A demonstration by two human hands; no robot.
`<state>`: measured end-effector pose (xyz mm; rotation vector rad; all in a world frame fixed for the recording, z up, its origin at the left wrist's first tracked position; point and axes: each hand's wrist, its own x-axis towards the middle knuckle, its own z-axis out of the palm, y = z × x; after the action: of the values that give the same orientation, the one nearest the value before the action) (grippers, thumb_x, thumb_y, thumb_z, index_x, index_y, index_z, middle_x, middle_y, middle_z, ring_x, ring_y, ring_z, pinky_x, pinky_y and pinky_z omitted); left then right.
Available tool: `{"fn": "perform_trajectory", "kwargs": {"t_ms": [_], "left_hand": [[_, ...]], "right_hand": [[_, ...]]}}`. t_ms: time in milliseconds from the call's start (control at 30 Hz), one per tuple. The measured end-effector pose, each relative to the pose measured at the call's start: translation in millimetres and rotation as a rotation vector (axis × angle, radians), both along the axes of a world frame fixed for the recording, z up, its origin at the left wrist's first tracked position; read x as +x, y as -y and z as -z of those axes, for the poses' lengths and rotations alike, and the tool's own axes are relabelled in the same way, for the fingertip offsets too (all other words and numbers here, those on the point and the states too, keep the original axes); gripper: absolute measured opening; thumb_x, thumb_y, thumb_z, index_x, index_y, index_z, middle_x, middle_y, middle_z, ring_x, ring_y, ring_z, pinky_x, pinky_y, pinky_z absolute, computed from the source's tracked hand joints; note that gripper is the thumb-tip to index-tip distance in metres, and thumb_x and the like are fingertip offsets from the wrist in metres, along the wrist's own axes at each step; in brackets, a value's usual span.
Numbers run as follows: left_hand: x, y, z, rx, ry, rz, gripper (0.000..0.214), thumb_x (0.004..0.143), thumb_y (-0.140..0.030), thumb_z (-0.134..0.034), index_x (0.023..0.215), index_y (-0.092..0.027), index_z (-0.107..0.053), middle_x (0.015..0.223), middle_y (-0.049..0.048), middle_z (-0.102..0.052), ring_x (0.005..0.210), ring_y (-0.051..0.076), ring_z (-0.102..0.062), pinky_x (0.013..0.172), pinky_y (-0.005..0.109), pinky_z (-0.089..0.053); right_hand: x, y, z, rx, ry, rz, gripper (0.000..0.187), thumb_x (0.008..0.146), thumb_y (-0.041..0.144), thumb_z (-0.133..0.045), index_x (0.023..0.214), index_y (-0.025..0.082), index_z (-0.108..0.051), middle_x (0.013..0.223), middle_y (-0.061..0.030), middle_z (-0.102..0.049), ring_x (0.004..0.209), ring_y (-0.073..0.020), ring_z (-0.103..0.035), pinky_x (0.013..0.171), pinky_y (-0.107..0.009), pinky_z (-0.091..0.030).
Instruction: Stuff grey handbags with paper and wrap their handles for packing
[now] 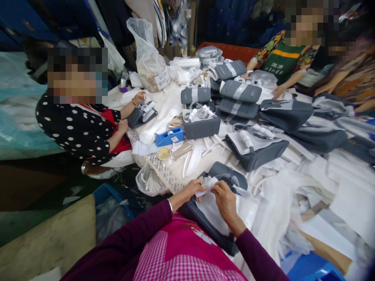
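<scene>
Tightly, the left hand [186, 190] and right hand [225, 201] pinch white tissue paper [206, 186] over a grey bag [225, 172].

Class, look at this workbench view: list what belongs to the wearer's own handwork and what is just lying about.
In hand: left hand, right hand, white sheet, grey bag.
Lying about: blue tape dispenser, clear plastic sack, blue crate.

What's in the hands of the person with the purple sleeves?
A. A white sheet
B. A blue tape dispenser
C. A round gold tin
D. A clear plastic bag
A. The left hand and right hand both pinch a white sheet above a dark grey bag.
</scene>
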<state>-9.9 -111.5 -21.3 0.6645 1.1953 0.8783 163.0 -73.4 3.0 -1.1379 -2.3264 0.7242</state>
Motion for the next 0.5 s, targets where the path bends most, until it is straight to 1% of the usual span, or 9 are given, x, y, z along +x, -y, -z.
{"fn": "perform_trajectory", "kwargs": {"t_ms": [100,200,267,333,433,500], "left_hand": [[2,0,0.2,0.042,-0.030,0.003,0.028,0.071,-0.038,-0.063,0.084,-0.013,-0.061,0.060,0.0029,-0.062,0.037,0.013,-0.051,0.038,0.025,-0.039],[4,-1,-1.1,0.063,-0.078,-0.005,0.023,0.071,-0.034,-0.061,0.080,-0.013,-0.062,0.052,0.0015,-0.058,0.036,0.014,-0.050,0.039,0.025,-0.039],[4,-1,-1.8,0.079,-0.087,-0.004,0.023,0.072,-0.033,-0.060,0.082,-0.013,-0.062,0.049,0.0004,-0.056,0.037,0.015,-0.051,0.039,0.025,-0.039],[3,0,-1.9,0.082,-0.077,0.009,0.026,0.074,-0.031,-0.058,0.091,-0.013,-0.062,0.049,-0.0007,-0.056,0.037,0.015,-0.052,0.039,0.025,-0.039],[0,1,0.6,0.096,-0.064,0.020,0.028,0.077,-0.029,-0.055,0.100,-0.013,-0.060,0.051,-0.0021,-0.056,0.037,0.015,-0.052,0.039,0.024,-0.040],[-1,3,4.4,0.128,-0.087,0.020,0.030,0.077,-0.029,-0.058,0.101,-0.013,-0.059,0.056,-0.0020,-0.058,0.037,0.013,-0.053,0.039,0.023,-0.041]], "right_hand": [[-12,-18,-0.1,0.015,-0.014,-0.168,0.020,0.089,0.015,-0.043,0.079,0.020,-0.060,0.088,-0.0058,-0.059,0.083,-0.0186,-0.055,0.075,-0.028,-0.044],[-22,-30,7.3,-0.008,0.013,-0.277,0.020,0.087,0.011,-0.042,0.078,0.019,-0.058,0.085,-0.0048,-0.058,0.080,-0.0171,-0.055,0.073,-0.026,-0.044],[-27,-36,11.5,-0.014,0.053,-0.293,0.019,0.086,0.010,-0.043,0.076,0.019,-0.057,0.082,-0.0036,-0.056,0.077,-0.0161,-0.054,0.071,-0.025,-0.043],[-30,-39,12.7,-0.017,0.090,-0.295,0.018,0.085,0.010,-0.045,0.075,0.019,-0.057,0.079,-0.0024,-0.054,0.075,-0.0151,-0.053,0.068,-0.024,-0.041],[-31,-42,10.2,-0.018,0.130,-0.300,0.015,0.084,0.011,-0.047,0.076,0.019,-0.057,0.079,-0.0014,-0.053,0.071,-0.0138,-0.052,0.064,-0.023,-0.038],[-32,-43,8.5,-0.017,0.157,-0.300,0.015,0.084,0.012,-0.047,0.077,0.019,-0.058,0.080,-0.0011,-0.052,0.068,-0.0129,-0.051,0.061,-0.023,-0.036]]}}
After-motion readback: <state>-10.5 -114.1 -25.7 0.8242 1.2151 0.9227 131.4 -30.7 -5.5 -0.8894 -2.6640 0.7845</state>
